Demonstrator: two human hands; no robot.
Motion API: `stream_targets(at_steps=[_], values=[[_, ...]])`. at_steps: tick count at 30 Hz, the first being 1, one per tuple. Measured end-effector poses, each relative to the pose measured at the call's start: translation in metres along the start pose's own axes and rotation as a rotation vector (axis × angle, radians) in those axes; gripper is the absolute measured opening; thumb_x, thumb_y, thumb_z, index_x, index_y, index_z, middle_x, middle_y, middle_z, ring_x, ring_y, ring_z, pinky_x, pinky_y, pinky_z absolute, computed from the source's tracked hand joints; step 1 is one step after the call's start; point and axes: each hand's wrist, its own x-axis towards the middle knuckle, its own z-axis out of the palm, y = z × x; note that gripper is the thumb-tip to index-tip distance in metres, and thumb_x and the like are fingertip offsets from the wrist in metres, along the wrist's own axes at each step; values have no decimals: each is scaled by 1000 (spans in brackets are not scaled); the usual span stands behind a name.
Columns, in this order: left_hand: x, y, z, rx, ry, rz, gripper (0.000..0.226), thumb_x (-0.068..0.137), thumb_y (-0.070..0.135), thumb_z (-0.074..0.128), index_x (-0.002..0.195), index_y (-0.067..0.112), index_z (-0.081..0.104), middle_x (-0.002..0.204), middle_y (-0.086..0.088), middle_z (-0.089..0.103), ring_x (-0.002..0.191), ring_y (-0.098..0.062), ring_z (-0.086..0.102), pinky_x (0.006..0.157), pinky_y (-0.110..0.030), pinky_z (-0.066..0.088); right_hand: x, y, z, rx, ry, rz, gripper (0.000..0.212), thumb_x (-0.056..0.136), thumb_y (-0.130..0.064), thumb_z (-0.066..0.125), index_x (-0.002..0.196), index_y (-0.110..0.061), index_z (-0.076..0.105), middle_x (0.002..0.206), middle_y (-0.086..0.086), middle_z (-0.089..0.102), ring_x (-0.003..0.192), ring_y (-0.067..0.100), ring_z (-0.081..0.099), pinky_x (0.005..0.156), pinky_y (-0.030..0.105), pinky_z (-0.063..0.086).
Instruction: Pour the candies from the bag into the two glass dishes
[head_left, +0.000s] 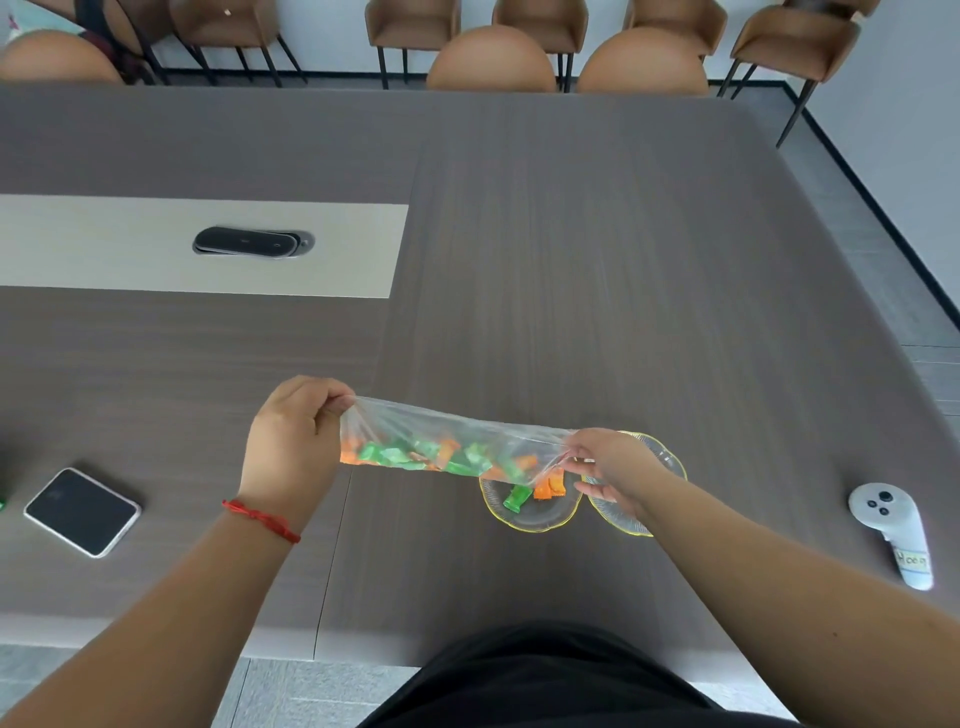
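A clear plastic bag (447, 441) hangs stretched sideways above the table, with several green and orange wrapped candies inside. My left hand (293, 441) pinches its left end, held higher. My right hand (610, 467) grips its lower right end, where the mouth opens over the left glass dish (530, 517). That yellow-rimmed dish holds a green candy (516, 500) and orange candies (549, 487). The right glass dish (662, 457) sits beside it, partly hidden behind my right hand and wrist; I cannot tell what it holds.
A dark phone (82, 512) lies on the table at the left. At the right edge rests a white controller (891, 535) with a label. A black cable hatch (252, 242) sits in the beige centre strip. Chairs stand beyond the far edge.
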Motion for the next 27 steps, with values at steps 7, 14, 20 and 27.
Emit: stream_targets(at_steps=[7, 14, 20, 27], values=[[2, 13, 4, -34, 30, 27, 14, 85, 0, 55, 84, 6, 67, 84, -2, 63, 82, -8, 50, 73, 0, 34, -2, 2, 0, 37, 23, 18, 24, 88, -17, 58, 112, -17, 60, 99, 2, 64, 101, 17, 69, 78, 33, 51], [-3, 22, 12, -61, -1, 47, 13, 85, 1, 55, 83, 7, 67, 82, -1, 62, 82, -11, 51, 71, -14, 39, -2, 4, -5, 1, 21, 51, 24, 91, -21, 57, 114, -16, 60, 106, 2, 64, 107, 18, 67, 92, 37, 49], [-3, 16, 6, -60, 40, 14, 13, 86, 2, 56, 85, 7, 67, 83, 1, 60, 83, -8, 50, 72, -3, 35, -7, 0, -3, 1, -10, 42, 22, 93, -21, 54, 114, -16, 59, 111, 3, 64, 111, 21, 66, 89, 36, 48], [-5, 8, 8, -48, 34, -70, 14, 87, 3, 53, 85, 7, 67, 83, 1, 59, 84, -18, 53, 72, -24, 38, -8, -2, 3, -17, -10, 17, 18, 94, -21, 54, 111, -17, 59, 110, 7, 66, 102, 22, 67, 98, 40, 48]])
